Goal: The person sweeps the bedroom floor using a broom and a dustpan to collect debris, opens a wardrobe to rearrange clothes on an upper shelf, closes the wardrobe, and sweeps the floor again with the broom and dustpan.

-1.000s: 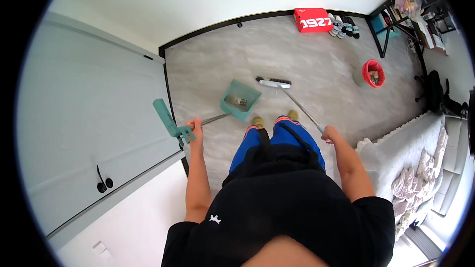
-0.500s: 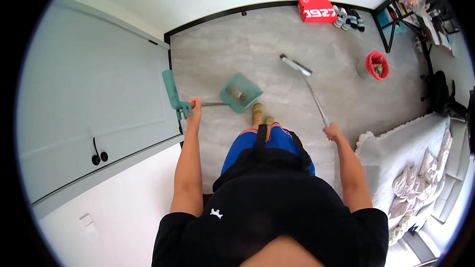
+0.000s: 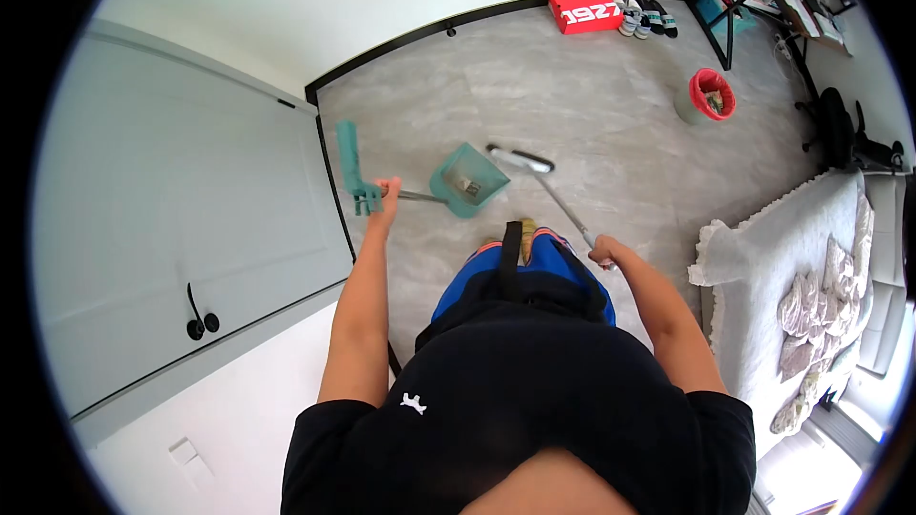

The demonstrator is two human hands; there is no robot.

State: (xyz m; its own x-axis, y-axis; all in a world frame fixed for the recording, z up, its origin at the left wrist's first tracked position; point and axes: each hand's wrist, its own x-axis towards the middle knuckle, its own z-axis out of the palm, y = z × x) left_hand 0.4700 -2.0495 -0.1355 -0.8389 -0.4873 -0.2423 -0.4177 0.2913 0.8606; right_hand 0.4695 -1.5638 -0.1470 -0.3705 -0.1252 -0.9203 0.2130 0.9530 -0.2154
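My left hand [image 3: 385,202] is closed round the grey pole of a teal long-handled dustpan [image 3: 456,202], just below its teal comb-toothed top piece. The pan lies on the floor in front of my feet, with some small debris [image 3: 470,188] inside. My right hand [image 3: 604,251] grips the grey handle of a broom [image 3: 570,214]. Its white head with dark bristles [image 3: 520,159] is just beyond the pan's right side, close to its open edge; I cannot tell whether they touch.
A bin with a red liner [image 3: 705,97] stands on the grey floor at right. Along the far wall are a red shoebox [image 3: 585,11] and several shoes [image 3: 649,17]. A bed [image 3: 754,248] and office chair [image 3: 840,129] are at right, a grey door [image 3: 191,219] at left.
My right hand has moved left and the broom head has swung left and nearer to the dustpan. The dustpan's teal top has tilted slightly. My view has shifted a little.
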